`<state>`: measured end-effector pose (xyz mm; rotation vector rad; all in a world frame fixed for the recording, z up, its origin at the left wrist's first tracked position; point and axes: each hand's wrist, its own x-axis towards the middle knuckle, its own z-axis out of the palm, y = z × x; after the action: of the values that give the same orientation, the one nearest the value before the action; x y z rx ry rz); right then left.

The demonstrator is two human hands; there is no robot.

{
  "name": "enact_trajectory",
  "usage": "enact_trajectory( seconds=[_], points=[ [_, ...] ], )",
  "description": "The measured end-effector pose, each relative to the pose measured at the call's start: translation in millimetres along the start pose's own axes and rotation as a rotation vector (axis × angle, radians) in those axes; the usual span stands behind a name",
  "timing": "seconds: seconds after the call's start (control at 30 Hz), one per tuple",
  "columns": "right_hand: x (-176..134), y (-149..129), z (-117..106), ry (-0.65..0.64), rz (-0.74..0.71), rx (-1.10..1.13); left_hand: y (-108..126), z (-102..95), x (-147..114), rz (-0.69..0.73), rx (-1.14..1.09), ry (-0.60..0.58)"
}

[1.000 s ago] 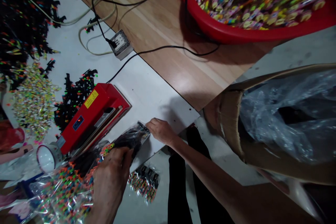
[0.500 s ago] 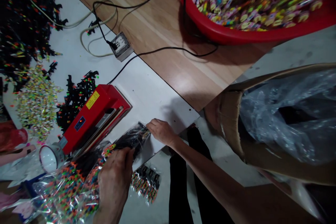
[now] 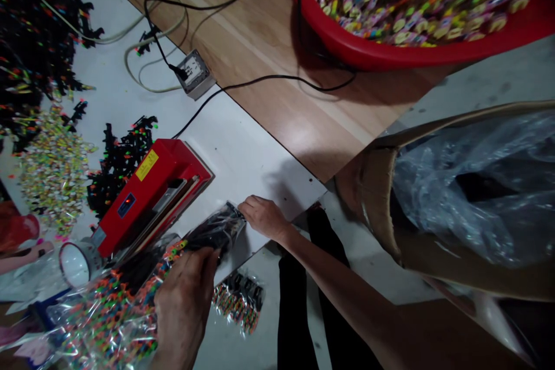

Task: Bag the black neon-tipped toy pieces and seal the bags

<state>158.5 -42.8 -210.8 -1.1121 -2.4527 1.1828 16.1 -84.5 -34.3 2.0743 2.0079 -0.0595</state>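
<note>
A clear plastic bag [image 3: 214, 228] of black pieces with orange and yellow-green ends lies at the white table's front edge, beside the red sealing machine [image 3: 145, 199]. My right hand [image 3: 263, 217] pinches the bag's right end between thumb and fingers. At the other end, my left hand [image 3: 184, 295] is closed on the bag near the coloured ends, its fingertips partly hidden. Left of that hand is a heap of filled clear bags [image 3: 108, 315] with orange, green and blue bits showing. A white cup [image 3: 76, 264] lies tipped beside the machine.
Black pieces [image 3: 37, 29] and small yellow pieces [image 3: 54, 170] are heaped on the table's left. Cables run to a socket box [image 3: 195, 74]. A red basin [image 3: 347, 49] holds colourful sticks. An open carton [image 3: 377, 202] with plastic film stands right. Filled bags [image 3: 240, 300] lie below the table edge.
The view has shifted slightly, so the table and machine appear a little further left. Both hands keep their hold on the bag, with hardly any movement.
</note>
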Motion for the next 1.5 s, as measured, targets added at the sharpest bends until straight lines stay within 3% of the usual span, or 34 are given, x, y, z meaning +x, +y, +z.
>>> enact_trajectory(
  seconds=[0.17, 0.4, 0.6, 0.83, 1.07, 1.27, 1.5],
  points=[
    [-1, 1, 1, -0.015, 0.001, -0.003, 4, 1.0, 1, -0.017, 0.075, 0.038],
    [0, 0, -2, -0.057, 0.011, 0.015, -1, -3.3, 3, -0.038, 0.054, -0.086],
    [1, 0, -3, -0.056, 0.001, 0.015, 0, -2.2, 1, -0.009, 0.071, -0.013],
    [0, 0, -3, -0.073, 0.011, 0.020, -2, -3.4, 0, -0.034, 0.003, -0.162],
    [2, -1, -5, -0.081, 0.006, 0.011, 9, -0.9, 0, 0.004, 0.040, 0.014],
    [1, 0, -4, -0.058, 0.000, 0.020, 8, -3.6, 0, -0.020, 0.045, -0.111],
    [1, 0, -4, -0.089, -0.007, 0.026, 7, -4.6, 4, -0.040, 0.084, -0.127]
  ],
)
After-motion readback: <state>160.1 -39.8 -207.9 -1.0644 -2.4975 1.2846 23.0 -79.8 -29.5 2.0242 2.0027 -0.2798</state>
